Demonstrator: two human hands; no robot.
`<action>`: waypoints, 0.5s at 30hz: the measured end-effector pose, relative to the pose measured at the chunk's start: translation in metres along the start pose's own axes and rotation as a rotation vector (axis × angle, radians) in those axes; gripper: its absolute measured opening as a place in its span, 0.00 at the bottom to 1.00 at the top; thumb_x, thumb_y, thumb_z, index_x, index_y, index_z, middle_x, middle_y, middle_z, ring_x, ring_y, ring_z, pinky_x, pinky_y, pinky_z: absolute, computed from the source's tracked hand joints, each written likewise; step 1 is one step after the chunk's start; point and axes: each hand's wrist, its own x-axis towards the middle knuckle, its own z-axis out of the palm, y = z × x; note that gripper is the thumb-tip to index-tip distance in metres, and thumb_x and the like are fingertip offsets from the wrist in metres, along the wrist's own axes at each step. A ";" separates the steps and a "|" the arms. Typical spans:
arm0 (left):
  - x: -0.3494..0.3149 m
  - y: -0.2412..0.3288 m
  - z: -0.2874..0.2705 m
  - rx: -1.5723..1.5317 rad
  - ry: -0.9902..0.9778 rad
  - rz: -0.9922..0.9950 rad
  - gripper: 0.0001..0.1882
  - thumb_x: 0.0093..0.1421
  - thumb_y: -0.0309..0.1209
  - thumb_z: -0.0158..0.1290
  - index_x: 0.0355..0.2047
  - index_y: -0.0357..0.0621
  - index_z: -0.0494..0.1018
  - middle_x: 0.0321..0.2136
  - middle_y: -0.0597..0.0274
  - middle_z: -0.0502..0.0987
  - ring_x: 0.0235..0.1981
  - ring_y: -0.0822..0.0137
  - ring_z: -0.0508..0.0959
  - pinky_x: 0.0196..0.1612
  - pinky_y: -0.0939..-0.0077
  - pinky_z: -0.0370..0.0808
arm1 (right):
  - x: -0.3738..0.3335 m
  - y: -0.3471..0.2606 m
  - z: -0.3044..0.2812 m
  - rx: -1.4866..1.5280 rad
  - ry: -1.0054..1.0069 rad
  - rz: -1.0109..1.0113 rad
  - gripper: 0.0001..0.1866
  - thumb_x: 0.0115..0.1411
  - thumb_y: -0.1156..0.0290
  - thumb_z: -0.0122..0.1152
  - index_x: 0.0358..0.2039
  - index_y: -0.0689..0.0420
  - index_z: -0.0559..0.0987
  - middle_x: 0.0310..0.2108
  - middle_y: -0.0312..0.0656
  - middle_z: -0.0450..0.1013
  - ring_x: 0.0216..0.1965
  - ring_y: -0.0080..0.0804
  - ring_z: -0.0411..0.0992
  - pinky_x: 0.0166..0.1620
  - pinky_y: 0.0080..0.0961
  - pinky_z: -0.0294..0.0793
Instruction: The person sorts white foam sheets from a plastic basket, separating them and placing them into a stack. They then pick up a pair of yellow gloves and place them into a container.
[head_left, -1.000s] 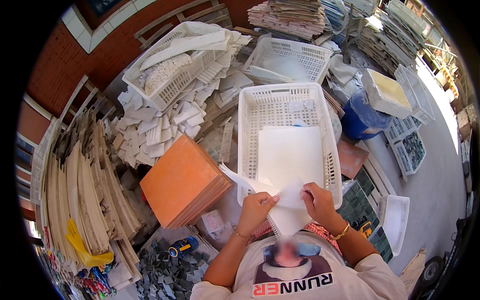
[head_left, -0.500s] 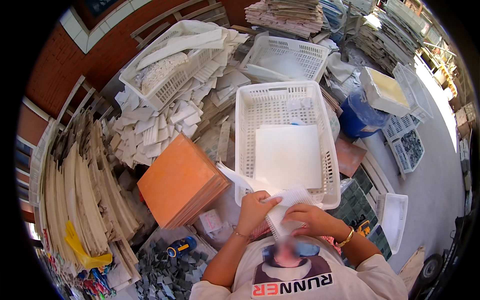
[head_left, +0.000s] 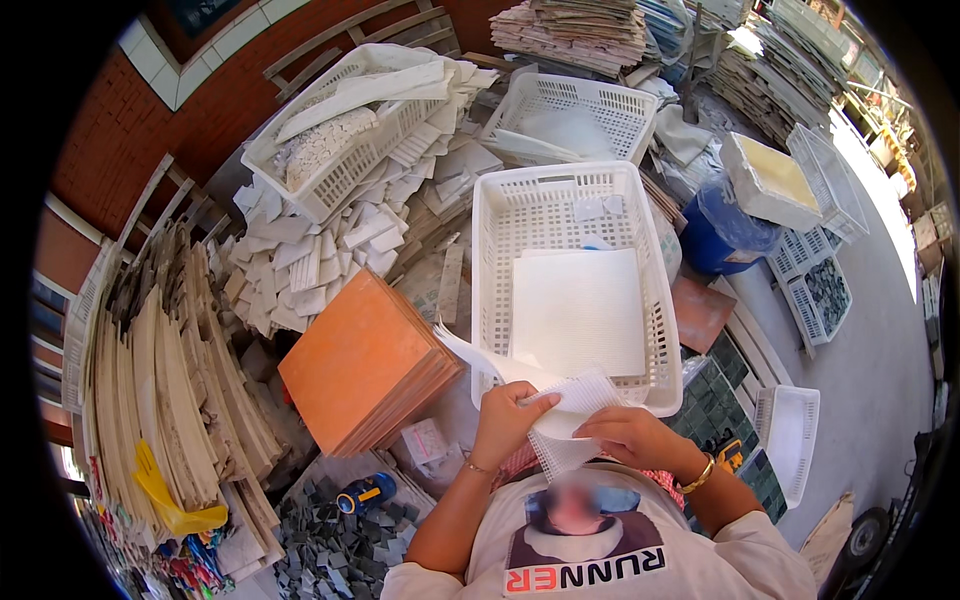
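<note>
Close to my body I hold a white mesh sheet (head_left: 572, 418). My left hand (head_left: 512, 418) pinches its left side between thumb and fingers. On its right, my right hand (head_left: 634, 438) has thumb and fingers closed on the sheet's edge. The white sheet material stretches out to the left past my left hand, over the near rim of a white plastic basket (head_left: 660, 330). A stack of square white mesh sheets (head_left: 580, 310) lies inside that basket, with small pale pieces (head_left: 598, 208) at its far end.
Orange square tiles (head_left: 355, 365) are stacked on the left. Small dark tiles (head_left: 345, 555) and a blue-yellow tape roll (head_left: 366, 493) lie at lower left. White tile pieces (head_left: 320, 255) heap up behind. A blue barrel (head_left: 715, 230) and green tile sheets (head_left: 712, 400) stand right.
My right hand has shifted slightly up along the mesh sheet, its fingers drawing closer together at the edge. My left hand keeps its grip.
</note>
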 end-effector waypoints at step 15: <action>-0.004 0.007 0.004 0.039 0.050 0.001 0.16 0.46 0.35 0.59 0.14 0.34 0.71 0.08 0.66 0.65 0.14 0.80 0.61 0.16 0.81 0.59 | 0.000 -0.019 0.020 -0.327 0.178 -0.044 0.17 0.40 0.74 0.58 0.35 0.56 0.73 0.27 0.40 0.72 0.27 0.35 0.71 0.30 0.26 0.72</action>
